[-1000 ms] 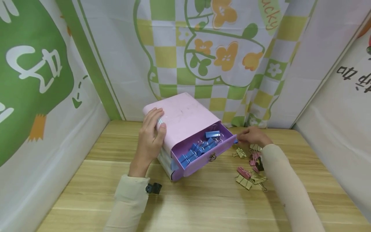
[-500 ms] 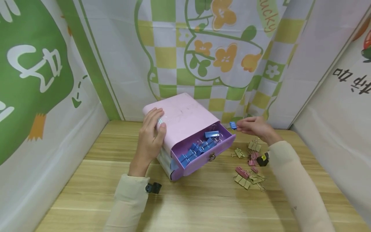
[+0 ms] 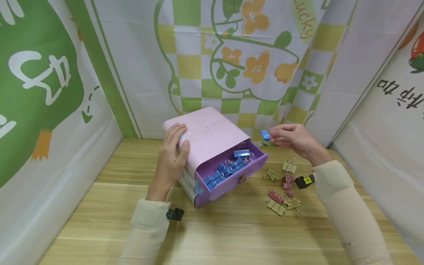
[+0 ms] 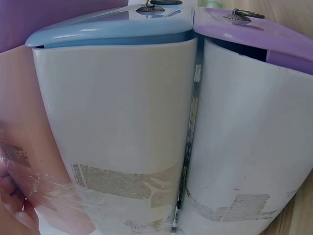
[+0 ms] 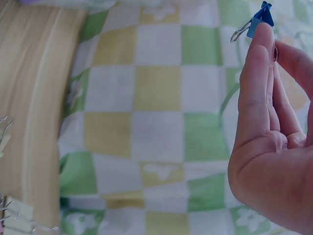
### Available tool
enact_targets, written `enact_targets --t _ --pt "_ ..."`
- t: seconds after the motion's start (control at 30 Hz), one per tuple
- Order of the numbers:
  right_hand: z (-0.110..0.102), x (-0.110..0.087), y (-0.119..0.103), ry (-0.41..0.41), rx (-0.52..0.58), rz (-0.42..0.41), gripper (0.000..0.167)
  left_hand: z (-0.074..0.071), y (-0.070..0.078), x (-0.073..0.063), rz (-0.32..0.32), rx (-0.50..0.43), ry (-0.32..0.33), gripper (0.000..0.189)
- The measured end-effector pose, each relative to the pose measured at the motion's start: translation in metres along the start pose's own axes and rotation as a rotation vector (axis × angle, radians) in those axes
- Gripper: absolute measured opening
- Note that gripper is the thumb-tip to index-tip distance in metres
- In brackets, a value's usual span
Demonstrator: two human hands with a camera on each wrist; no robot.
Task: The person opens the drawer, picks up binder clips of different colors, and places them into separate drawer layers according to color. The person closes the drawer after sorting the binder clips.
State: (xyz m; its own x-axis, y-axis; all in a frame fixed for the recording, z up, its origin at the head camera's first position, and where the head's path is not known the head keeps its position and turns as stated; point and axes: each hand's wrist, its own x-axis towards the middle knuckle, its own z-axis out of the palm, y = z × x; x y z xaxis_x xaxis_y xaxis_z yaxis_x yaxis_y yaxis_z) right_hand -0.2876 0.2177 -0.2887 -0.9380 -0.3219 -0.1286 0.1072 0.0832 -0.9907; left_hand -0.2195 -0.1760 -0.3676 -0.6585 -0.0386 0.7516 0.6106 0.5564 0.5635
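Note:
In the head view, my left hand (image 3: 170,162) rests on the left edge of a pink-topped drawer unit (image 3: 212,136), its fingers lying on the top. The purple top drawer (image 3: 228,187) is pulled out and holds several blue binder clips (image 3: 228,168). To the right of the unit, my right hand (image 3: 296,141) pinches another blue binder clip (image 3: 265,135) between thumb and fingertips, raised above the table. The right wrist view shows this small blue clip (image 5: 261,20) with a silver wire handle. Part of my left hand (image 4: 14,208) shows against the unit's pink side.
Several yellow and pink binder clips (image 3: 275,207) lie loose on the wooden table (image 3: 238,235), right of the unit. Lower tiers with a blue drawer front (image 4: 117,24) and a purple drawer front (image 4: 279,36) show in the left wrist view. A patterned cloth (image 3: 228,73) hangs behind.
My right hand has lifted the blue binder clip from beside the drawer's right end, up and slightly leftward for the clip. My left hand and the unit have stayed in place.

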Motion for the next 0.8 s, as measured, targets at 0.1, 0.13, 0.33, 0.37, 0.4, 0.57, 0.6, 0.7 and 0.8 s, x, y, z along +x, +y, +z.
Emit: enact_targets --t 0.1,0.13,0.33,0.37,0.4,0.57,0.6,0.7,0.8 --pt "0.009 -0.006 -0.008 -0.022 -0.05 -0.018 0.01 0.0 0.0 0.0 0.0 0.002 -0.001 0.052" --pt "0.013 -0.009 -0.011 -0.031 -0.079 -0.029 0.01 0.0 0.0 0.001 0.002 0.002 -0.002 0.052" --pt "0.036 -0.02 -0.022 -0.099 -0.277 -0.109 0.018 0.0 -0.001 0.001 0.007 0.001 -0.001 0.052" --pt "0.041 -0.022 -0.024 -0.111 -0.309 -0.123 0.022 0.0 -0.001 0.001 0.006 0.0 0.0 0.052" --pt "0.045 -0.023 -0.025 -0.123 -0.343 -0.135 0.025 0.0 -0.001 0.001 0.005 -0.001 0.001 0.052" --pt "0.066 -0.028 -0.029 -0.153 -0.489 -0.185 0.031 0.0 -0.001 0.0 0.004 -0.001 0.0 0.053" --pt "0.07 -0.028 -0.029 -0.153 -0.517 -0.192 0.03 0.001 -0.001 0.0 0.005 -0.001 0.001 0.052" --pt "0.08 -0.027 -0.03 -0.142 -0.588 -0.207 0.027 0.001 -0.001 0.0 0.005 0.0 0.0 0.053" --pt "0.089 -0.025 -0.03 -0.132 -0.634 -0.212 0.024 0.001 -0.001 0.0 0.007 0.0 0.002 0.053"
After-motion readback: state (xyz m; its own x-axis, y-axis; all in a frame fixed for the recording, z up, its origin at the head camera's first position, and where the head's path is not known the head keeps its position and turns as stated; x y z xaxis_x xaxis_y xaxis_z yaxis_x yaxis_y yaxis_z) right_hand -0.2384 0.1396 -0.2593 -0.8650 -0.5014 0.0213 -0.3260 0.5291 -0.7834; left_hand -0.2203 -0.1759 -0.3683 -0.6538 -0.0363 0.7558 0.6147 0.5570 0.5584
